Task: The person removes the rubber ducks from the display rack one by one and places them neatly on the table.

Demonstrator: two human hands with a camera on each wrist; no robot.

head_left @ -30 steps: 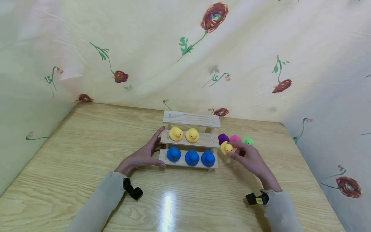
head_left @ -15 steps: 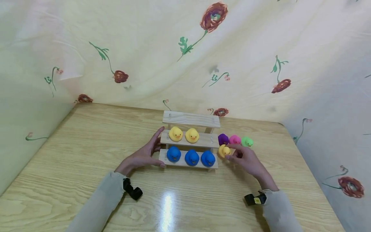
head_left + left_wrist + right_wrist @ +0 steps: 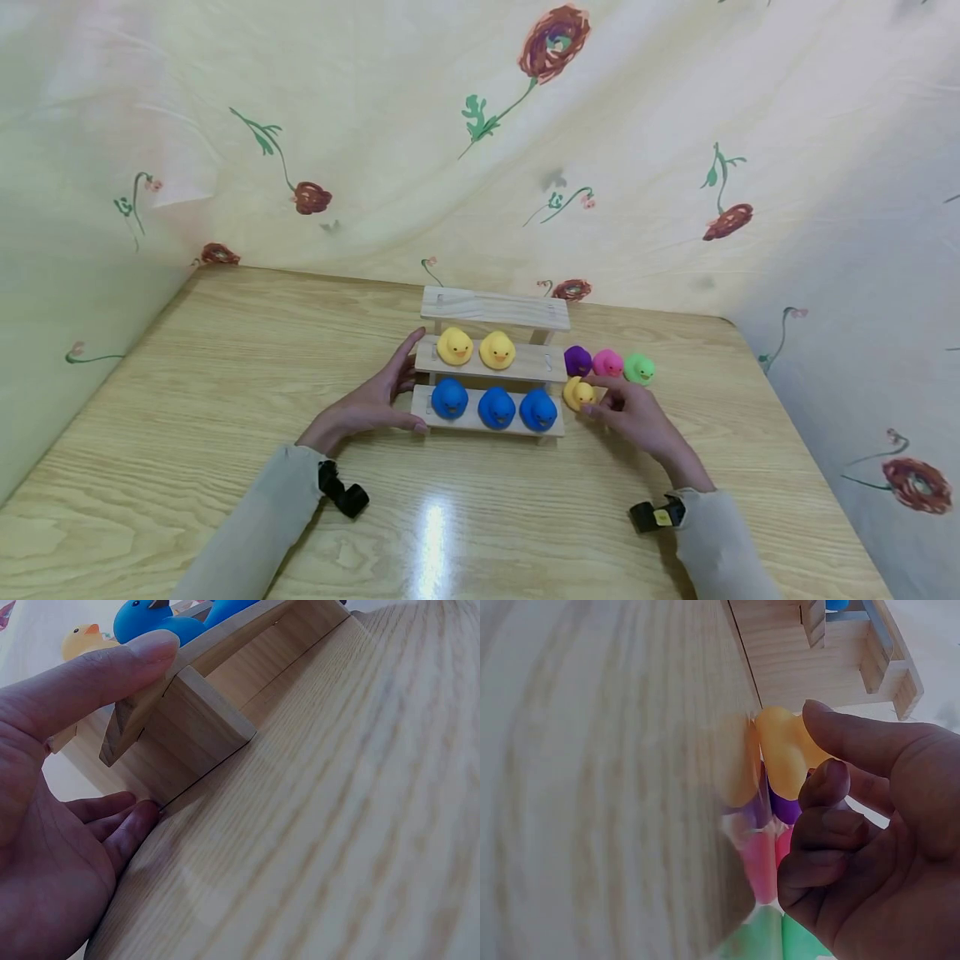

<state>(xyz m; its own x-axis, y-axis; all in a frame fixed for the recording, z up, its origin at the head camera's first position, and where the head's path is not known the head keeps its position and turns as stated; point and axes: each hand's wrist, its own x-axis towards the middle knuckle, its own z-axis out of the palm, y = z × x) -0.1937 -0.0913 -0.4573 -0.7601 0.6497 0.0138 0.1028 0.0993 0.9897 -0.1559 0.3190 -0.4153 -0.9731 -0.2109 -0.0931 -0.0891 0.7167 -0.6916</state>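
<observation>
A three-tier wooden rack [image 3: 495, 308] stands mid-table, with two yellow rubber ducks [image 3: 497, 350] on its middle shelf and three blue rubber ducks [image 3: 497, 407] on the lowest. My left hand [image 3: 367, 402] holds the rack's left end. In the left wrist view its thumb [image 3: 97, 679] lies against the lowest shelf's end, with other fingers by the side panel [image 3: 187, 731]. At the rack's right side, my right hand [image 3: 633, 412] pinches another yellow rubber duck [image 3: 577, 394] between thumb and fingers. The right wrist view shows that duck [image 3: 780, 750] low at the tabletop.
Behind the pinched duck sit a purple duck [image 3: 577, 361], a pink duck [image 3: 608, 362] and a green duck [image 3: 640, 368] in a row. The wood-grain table [image 3: 525, 517] meets a flowered cloth [image 3: 360, 167] behind and at both sides.
My right hand has brought the yellow duck slightly left and nearer to me, beside the rack, so the pink and green ducks show more fully. The left hand and rack stay put.
</observation>
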